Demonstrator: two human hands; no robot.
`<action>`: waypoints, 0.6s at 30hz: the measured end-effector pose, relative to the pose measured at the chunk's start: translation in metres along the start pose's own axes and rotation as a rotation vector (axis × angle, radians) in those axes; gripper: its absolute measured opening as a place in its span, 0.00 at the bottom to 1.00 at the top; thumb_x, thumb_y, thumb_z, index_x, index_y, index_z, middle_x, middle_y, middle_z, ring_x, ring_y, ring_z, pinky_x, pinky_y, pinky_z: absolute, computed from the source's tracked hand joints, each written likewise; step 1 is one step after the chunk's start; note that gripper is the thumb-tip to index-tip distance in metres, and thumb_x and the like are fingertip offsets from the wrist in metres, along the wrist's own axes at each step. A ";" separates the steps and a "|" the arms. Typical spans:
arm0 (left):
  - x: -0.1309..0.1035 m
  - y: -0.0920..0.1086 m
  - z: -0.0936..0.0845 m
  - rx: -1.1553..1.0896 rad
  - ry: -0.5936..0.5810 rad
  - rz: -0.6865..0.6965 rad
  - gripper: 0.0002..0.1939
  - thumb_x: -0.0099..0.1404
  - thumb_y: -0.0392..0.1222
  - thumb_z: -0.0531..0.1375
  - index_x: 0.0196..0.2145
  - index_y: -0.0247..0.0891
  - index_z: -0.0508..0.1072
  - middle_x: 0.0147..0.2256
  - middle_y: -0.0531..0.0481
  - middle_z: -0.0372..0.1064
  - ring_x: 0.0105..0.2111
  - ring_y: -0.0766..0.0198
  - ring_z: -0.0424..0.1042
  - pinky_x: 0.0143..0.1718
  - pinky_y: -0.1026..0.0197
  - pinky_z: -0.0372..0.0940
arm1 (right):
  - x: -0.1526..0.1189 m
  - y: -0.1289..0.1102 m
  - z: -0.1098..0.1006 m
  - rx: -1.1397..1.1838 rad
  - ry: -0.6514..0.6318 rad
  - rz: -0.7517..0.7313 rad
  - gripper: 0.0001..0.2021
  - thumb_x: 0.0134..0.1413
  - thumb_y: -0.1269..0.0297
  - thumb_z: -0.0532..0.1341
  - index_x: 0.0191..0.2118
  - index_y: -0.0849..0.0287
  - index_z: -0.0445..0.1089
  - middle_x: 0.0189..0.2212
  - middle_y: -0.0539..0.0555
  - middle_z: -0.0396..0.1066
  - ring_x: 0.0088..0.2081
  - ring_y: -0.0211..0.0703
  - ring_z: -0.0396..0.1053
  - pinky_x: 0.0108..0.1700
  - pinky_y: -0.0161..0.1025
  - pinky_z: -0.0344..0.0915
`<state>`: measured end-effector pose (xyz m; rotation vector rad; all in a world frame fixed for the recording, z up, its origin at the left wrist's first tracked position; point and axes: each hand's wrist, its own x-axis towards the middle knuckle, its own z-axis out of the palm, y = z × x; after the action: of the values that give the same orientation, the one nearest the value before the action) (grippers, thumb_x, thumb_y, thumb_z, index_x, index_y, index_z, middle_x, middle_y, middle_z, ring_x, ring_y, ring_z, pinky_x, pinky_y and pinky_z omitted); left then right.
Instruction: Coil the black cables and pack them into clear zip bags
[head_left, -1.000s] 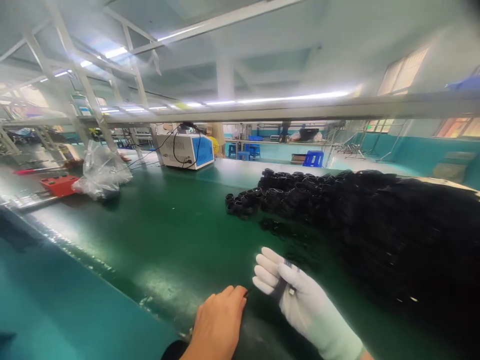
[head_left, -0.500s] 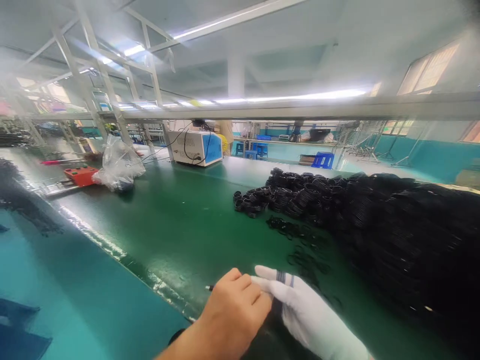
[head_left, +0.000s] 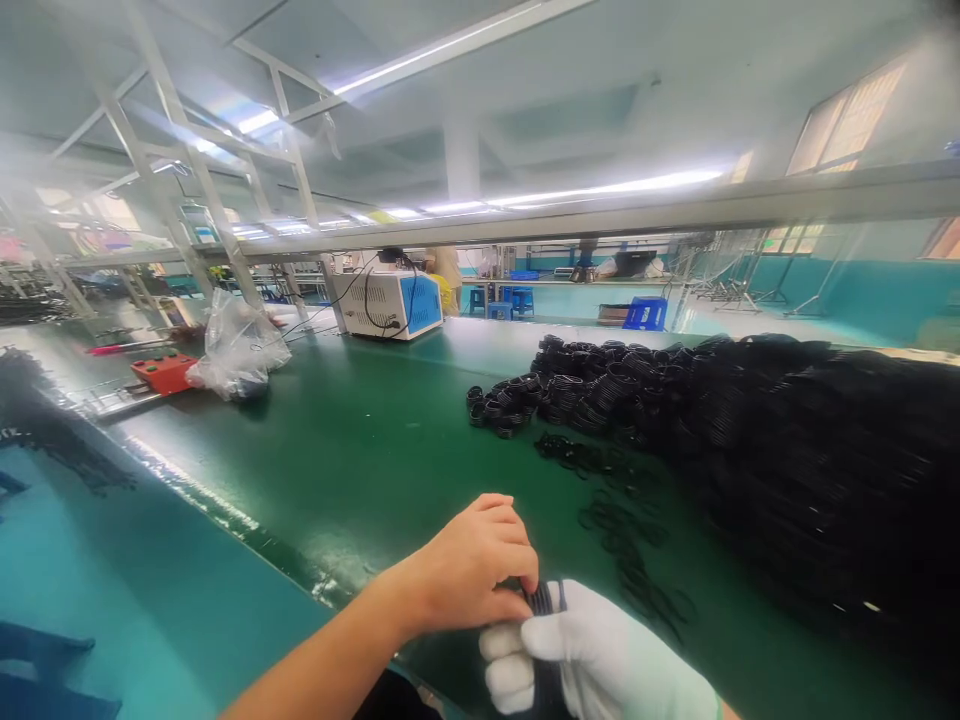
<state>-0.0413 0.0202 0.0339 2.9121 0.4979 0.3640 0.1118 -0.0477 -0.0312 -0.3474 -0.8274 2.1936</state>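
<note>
Low in the centre is my bare left hand [head_left: 480,560], its fingers curled and the thumb and fingertips closing on thin black bands [head_left: 541,598] wrapped round a finger of my other hand. That one, my right hand [head_left: 592,640], wears a white glove. Its fingers are folded around a coil of black cable [head_left: 549,690], of which only a dark part shows below the thumb. Loose thin black loops [head_left: 619,525] lie on the green table just beyond the glove.
A large heap of coiled black cables [head_left: 810,450] covers the right side of the green table [head_left: 360,460]. At the back stands a white and blue machine [head_left: 394,303]. To the left are a clear plastic bag [head_left: 236,350] and a red box [head_left: 163,373]. A metal rail runs overhead.
My left hand has moved up and its fingers now reach the bands on the gloved finger. The gloved fingers, stretched out before, have folded over the cable coil.
</note>
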 end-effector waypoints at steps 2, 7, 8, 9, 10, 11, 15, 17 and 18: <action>0.000 0.002 -0.003 0.057 0.046 0.006 0.03 0.57 0.41 0.62 0.29 0.41 0.71 0.35 0.57 0.70 0.42 0.65 0.63 0.56 0.54 0.45 | 0.001 0.003 -0.005 0.083 0.050 0.047 0.13 0.46 0.68 0.62 0.39 0.67 0.68 0.27 0.53 0.64 0.28 0.36 0.63 0.37 0.39 0.58; -0.004 0.011 -0.009 0.223 0.114 -0.029 0.06 0.62 0.37 0.55 0.31 0.41 0.72 0.35 0.53 0.67 0.33 0.66 0.62 0.36 0.64 0.58 | 0.002 0.004 -0.011 0.194 0.055 0.088 0.11 0.46 0.69 0.60 0.37 0.69 0.69 0.26 0.55 0.68 0.28 0.38 0.66 0.34 0.38 0.59; -0.003 0.013 -0.010 0.224 0.072 -0.012 0.07 0.62 0.36 0.55 0.29 0.39 0.71 0.34 0.53 0.67 0.30 0.68 0.62 0.33 0.65 0.58 | 0.001 0.003 -0.012 0.189 0.040 0.095 0.11 0.46 0.70 0.59 0.37 0.70 0.69 0.26 0.55 0.69 0.28 0.39 0.67 0.34 0.38 0.59; -0.001 0.015 -0.011 0.210 0.023 0.010 0.07 0.62 0.37 0.55 0.27 0.38 0.71 0.33 0.53 0.66 0.29 0.70 0.62 0.30 0.67 0.58 | 0.000 0.003 -0.013 0.176 0.020 0.102 0.11 0.46 0.70 0.58 0.37 0.71 0.69 0.26 0.57 0.71 0.29 0.40 0.68 0.34 0.38 0.60; 0.001 0.016 -0.013 0.187 -0.022 0.030 0.08 0.61 0.38 0.56 0.25 0.38 0.70 0.32 0.54 0.66 0.28 0.71 0.62 0.29 0.68 0.58 | -0.002 0.003 -0.014 0.160 0.000 0.106 0.12 0.46 0.71 0.58 0.38 0.72 0.69 0.27 0.58 0.72 0.30 0.41 0.70 0.35 0.38 0.61; 0.005 0.017 -0.015 0.159 -0.064 0.042 0.08 0.61 0.39 0.57 0.24 0.38 0.69 0.31 0.54 0.66 0.28 0.71 0.63 0.28 0.69 0.58 | -0.004 0.003 -0.015 0.146 -0.021 0.109 0.12 0.47 0.72 0.57 0.39 0.74 0.69 0.28 0.60 0.73 0.32 0.43 0.71 0.37 0.39 0.61; 0.023 0.016 -0.029 -0.056 -0.239 -0.027 0.07 0.57 0.42 0.62 0.23 0.39 0.70 0.24 0.57 0.64 0.26 0.71 0.63 0.24 0.70 0.55 | -0.012 0.002 -0.018 0.126 -0.094 0.134 0.16 0.48 0.67 0.60 0.42 0.73 0.69 0.32 0.62 0.75 0.36 0.47 0.73 0.41 0.44 0.64; 0.027 0.012 -0.032 -0.294 -0.297 -0.121 0.07 0.56 0.43 0.62 0.24 0.39 0.71 0.23 0.58 0.64 0.24 0.72 0.63 0.22 0.70 0.55 | -0.015 0.001 -0.017 0.123 -0.120 0.126 0.16 0.47 0.64 0.61 0.41 0.71 0.69 0.33 0.61 0.76 0.36 0.47 0.74 0.40 0.44 0.65; 0.026 0.010 -0.032 -0.428 -0.308 -0.181 0.07 0.55 0.44 0.62 0.25 0.39 0.71 0.23 0.59 0.64 0.23 0.72 0.63 0.22 0.70 0.55 | -0.016 0.000 -0.016 0.122 -0.130 0.111 0.16 0.48 0.64 0.62 0.41 0.69 0.69 0.33 0.59 0.76 0.36 0.46 0.74 0.39 0.43 0.65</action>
<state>-0.0226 0.0241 0.0721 2.4258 0.5489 -0.0086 0.1298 -0.0521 -0.0434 -0.1960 -0.7555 2.3780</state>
